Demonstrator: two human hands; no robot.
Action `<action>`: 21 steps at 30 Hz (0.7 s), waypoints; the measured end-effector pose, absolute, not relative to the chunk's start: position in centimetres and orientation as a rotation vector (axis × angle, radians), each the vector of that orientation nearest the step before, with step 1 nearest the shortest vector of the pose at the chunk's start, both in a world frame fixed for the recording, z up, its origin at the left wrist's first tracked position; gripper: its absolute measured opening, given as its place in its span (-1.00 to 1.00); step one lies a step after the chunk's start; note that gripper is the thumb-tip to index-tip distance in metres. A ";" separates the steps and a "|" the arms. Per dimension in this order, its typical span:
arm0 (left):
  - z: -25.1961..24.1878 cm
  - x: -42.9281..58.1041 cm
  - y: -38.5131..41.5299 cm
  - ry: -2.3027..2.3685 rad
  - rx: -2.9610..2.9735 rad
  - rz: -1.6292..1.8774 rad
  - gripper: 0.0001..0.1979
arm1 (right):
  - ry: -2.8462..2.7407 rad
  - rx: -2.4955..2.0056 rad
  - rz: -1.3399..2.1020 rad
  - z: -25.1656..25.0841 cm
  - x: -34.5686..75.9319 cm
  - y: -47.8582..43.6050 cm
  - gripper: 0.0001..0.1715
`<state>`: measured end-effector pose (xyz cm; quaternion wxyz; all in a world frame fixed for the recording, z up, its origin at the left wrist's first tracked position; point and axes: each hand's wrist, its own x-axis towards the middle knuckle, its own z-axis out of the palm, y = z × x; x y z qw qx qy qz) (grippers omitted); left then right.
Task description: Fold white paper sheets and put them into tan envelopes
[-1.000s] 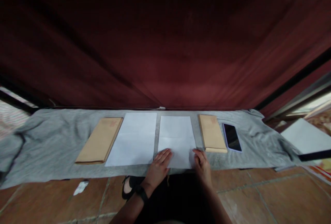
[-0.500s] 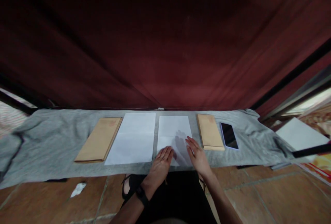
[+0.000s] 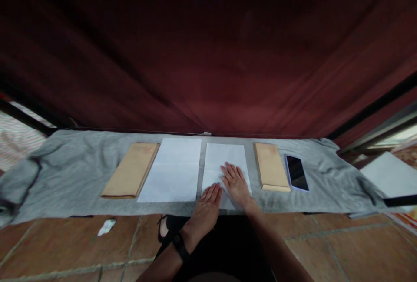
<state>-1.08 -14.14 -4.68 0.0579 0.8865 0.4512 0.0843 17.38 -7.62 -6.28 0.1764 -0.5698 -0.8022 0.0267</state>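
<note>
A white sheet of paper (image 3: 224, 154) with a faint crosswise crease lies in front of me on grey cloth. My left hand (image 3: 208, 206) rests at its lower left part, fingers stretched out and close together. Flat on the middle of the same sheet lies my right hand (image 3: 236, 184), its fingers spread a little. Left of it is a larger white paper stack or sheet (image 3: 172, 171); I cannot tell which. Brown envelopes (image 3: 132, 171) lie stacked at the far left, and another brown envelope stack (image 3: 272, 167) sits right of the sheet.
A phone (image 3: 297, 172) in a pale purple case lies right of the envelopes. The grey cloth (image 3: 81, 164) covers a narrow bench before a dark red curtain (image 3: 208, 56). Crumpled white paper (image 3: 106, 227) is on the tiled floor (image 3: 65, 247).
My right hand has come down flat onto the sheet and moved left, nearer my left hand. The left hand stays at the sheet's lower left. The view has shifted slightly.
</note>
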 end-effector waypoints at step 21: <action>-6.3 2.8 -3.5 1.619 2.526 0.434 -0.36 | -2.330 -1.633 0.013 -6.8 17.7 -7.5 -0.40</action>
